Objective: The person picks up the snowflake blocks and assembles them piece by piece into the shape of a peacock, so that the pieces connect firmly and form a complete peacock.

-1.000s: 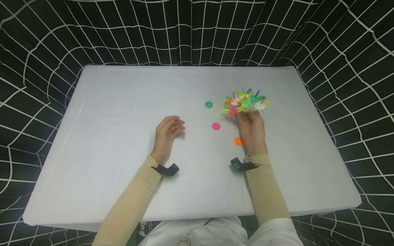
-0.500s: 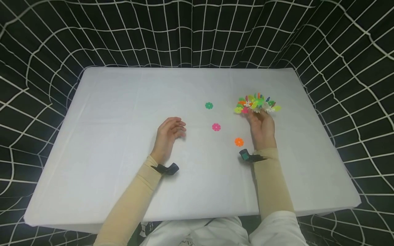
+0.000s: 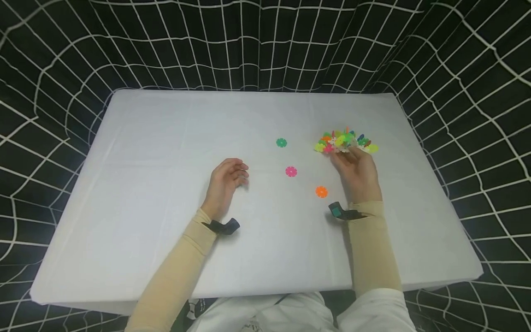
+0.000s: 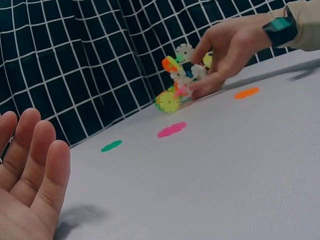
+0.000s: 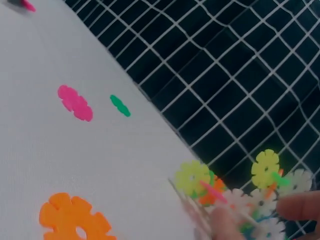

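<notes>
At the right of the table my right hand holds a many-coloured cluster of interlocking snowflake discs by its near side. In the left wrist view, the thumb and fingers reach around this cluster, which sits low over the cloth. White, yellow, orange and pink discs show on it; my fingers hide part. My left hand rests on the table left of centre, its fingers loosely bent and holding nothing. Between the hands lie three flat loose discs: green, pink and orange.
A white cloth covers the table. Dark curtains with a white grid stand around its back and sides. Each wrist carries a small dark camera, such as the left wrist camera. The orange disc is closest to my right wrist.
My right hand has moved to the right with the disc cluster, then turned slightly as the cluster settled a little lower. The left hand and the three loose discs have stayed put.
</notes>
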Motion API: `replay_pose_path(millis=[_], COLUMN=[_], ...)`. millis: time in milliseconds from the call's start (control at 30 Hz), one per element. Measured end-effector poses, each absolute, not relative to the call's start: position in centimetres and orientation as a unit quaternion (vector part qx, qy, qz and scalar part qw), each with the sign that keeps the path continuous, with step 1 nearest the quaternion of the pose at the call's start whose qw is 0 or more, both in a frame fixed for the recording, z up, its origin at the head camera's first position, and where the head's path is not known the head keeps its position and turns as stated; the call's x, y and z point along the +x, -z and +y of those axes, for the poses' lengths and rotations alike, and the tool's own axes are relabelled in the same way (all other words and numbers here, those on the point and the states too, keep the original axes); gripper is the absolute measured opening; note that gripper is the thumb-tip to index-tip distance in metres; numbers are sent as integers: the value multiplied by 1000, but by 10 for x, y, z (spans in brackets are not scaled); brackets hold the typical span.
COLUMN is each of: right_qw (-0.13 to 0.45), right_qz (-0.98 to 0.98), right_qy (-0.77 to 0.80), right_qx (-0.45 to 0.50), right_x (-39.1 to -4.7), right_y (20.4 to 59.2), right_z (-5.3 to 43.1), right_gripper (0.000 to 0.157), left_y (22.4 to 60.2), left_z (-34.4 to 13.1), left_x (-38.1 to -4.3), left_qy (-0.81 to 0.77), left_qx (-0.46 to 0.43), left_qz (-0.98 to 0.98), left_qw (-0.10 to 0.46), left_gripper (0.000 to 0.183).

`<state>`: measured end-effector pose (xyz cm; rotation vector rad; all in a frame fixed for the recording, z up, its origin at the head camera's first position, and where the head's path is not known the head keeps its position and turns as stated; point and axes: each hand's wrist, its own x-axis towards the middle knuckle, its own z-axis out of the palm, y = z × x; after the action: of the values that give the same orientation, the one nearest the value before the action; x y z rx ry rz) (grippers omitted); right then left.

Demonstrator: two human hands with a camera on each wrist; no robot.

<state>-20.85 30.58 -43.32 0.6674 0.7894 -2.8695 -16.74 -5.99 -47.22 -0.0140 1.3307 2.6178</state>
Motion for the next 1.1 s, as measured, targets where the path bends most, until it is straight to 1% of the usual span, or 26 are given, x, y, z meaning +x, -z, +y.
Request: replay_pose_path(millis=[100,167,300,400,467,567,667,700,733,800,867,933,1100], right_qw=[51,52,45,40,24,-20,-75,-83,-80,-51,-1,45,127], right_qz=[362,395,394,385,393,445,518,542,568,639,723,798,908], right_qy=[901,883,879,881,874,851,819,809,799,758,689,601,386], right_qx=[235,248,267,273,283,277,235,210,183,122,56,-5,-107], right_x=[-204,-203,-197,-188,-180,-171,-166,-166,-167,-171,-178,-188,-214], right_y=[428,426,423,422,420,413,402,397,394,388,384,384,392], right_z=[309,310,312,313,312,307,297,292,287,277,266,256,238], right_gripper=[78,76,71,71,70,75,67,64,57,42,33,31,34], left_y=[472,472,472,472,472,472,471,469,468,464,461,457,444], left_z=[-60,-61,-62,-62,-63,-63,-64,-65,-65,-67,-68,-71,-86], left_x=[-168,-169,-170,-171,-171,-171,-171,-170,-170,-171,-173,-176,-193], left_qy=[-888,-889,-889,-889,-889,-890,-888,-887,-886,-883,-877,-868,-809], left_qx=[-4,-4,-4,-6,-8,-10,-11,-12,-11,-13,-13,-15,-29], left_qz=[447,447,447,446,446,445,449,451,455,462,475,493,587], left_qw=[104,103,100,100,101,103,101,98,94,84,71,59,28], left_gripper=[24,23,20,19,19,20,19,18,18,17,16,17,15])
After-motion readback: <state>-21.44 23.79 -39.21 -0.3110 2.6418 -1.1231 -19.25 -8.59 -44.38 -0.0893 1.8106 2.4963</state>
